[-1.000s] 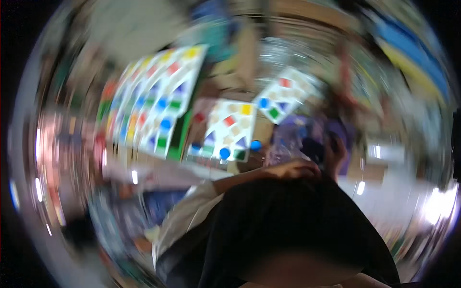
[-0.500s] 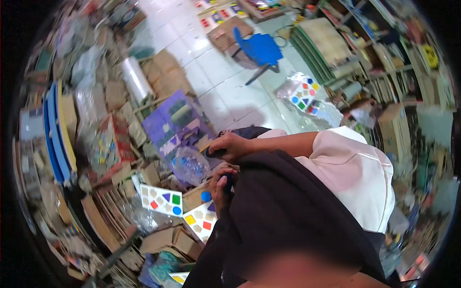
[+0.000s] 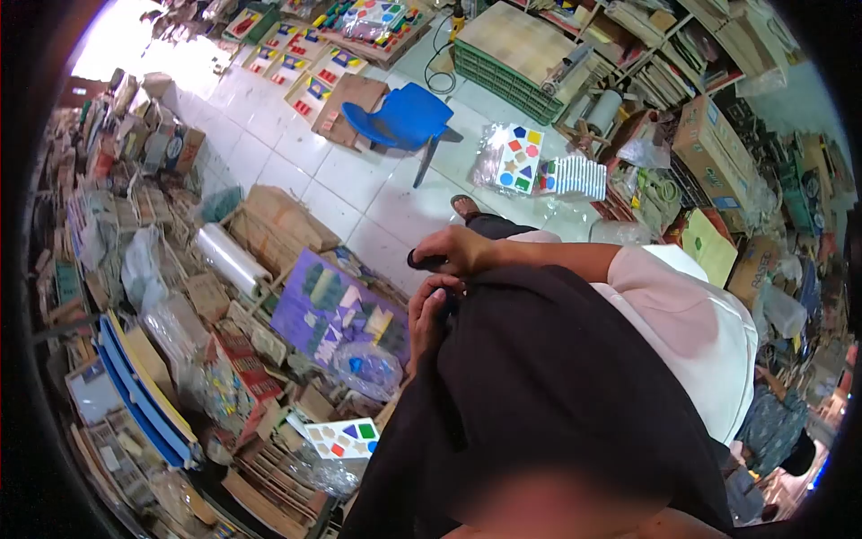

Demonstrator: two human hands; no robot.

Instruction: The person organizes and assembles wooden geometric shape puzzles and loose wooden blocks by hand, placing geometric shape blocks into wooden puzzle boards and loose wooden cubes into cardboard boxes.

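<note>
Hands sit close together just in front of the person's dark clothing. The right hand (image 3: 460,250), at the end of an arm in a pale pink short sleeve (image 3: 691,314), is clenched around a small dark object (image 3: 424,262) whose end pokes out on the thumb side; what the object is cannot be told. The left hand (image 3: 429,316) lies just below it with the fingers curled against the edge of the black fabric (image 3: 539,386); whether it grips the cloth or only rests on it cannot be told.

Beneath the hands, on the floor, lie a purple cardboard sheet with pale cut-out shapes (image 3: 334,310) and, touching its near edge, a clear plastic bag holding blue pieces (image 3: 368,368). Nearer the viewer lies a white board set with coloured geometric shapes (image 3: 343,438), among stacks of brown cardboard.

Further off, a blue plastic chair (image 3: 404,117) stands on the white tiled floor (image 3: 296,171), well apart from the hands. Beside it a second white shape board in clear wrapping (image 3: 519,160) lies near a green plastic crate (image 3: 503,76).
</note>
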